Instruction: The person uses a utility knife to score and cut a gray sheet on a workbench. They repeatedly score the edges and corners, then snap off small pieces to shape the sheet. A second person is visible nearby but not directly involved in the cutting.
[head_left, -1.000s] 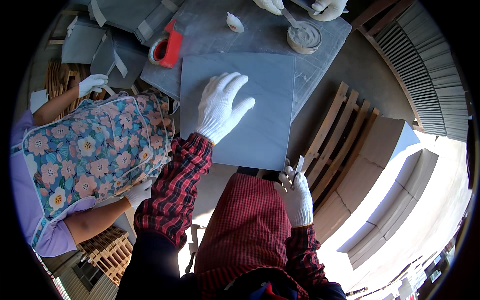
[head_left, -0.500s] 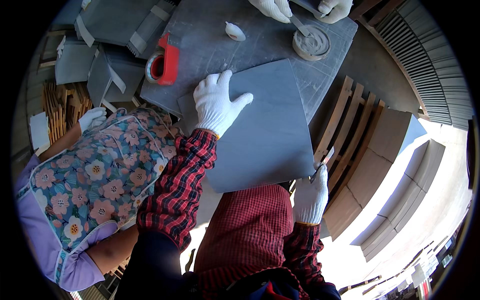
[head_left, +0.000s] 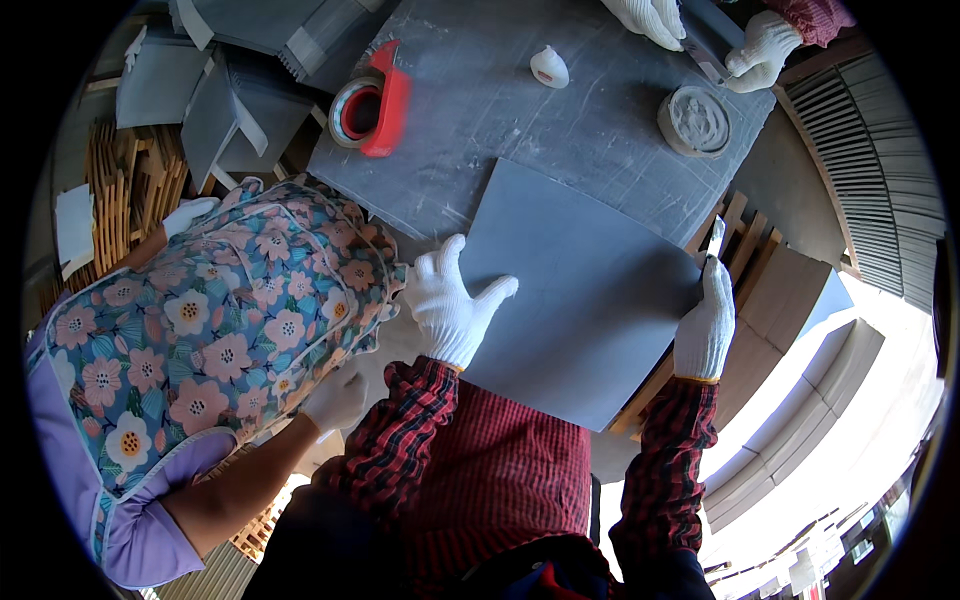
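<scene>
A flat grey panel [head_left: 570, 300] lies turned at an angle, overhanging the near edge of the worktable towards my lap. At its left side my gloved left hand [head_left: 452, 310] rests with fingers spread and thumb across the panel's face. My gloved right hand [head_left: 705, 325] is closed at the right corner, around a thin tool with a pale flat blade [head_left: 717, 238] pointing away from me. The tool's handle is hidden in the glove, so its exact kind does not show.
On the worktable [head_left: 480, 110] are a red tape dispenser [head_left: 385, 100], a small white bottle [head_left: 549, 68] and a tub of grey paste [head_left: 695, 122]. A co-worker's gloved hands [head_left: 757, 52] hold a putty knife beyond. At left stands a person in a floral apron [head_left: 200, 340]. Wooden slats [head_left: 750, 250] flank the right.
The panel has turned and come nearer to me, with my left hand at its side. My right hand has moved forward along the right edge. The co-worker's putty knife has left the tub.
</scene>
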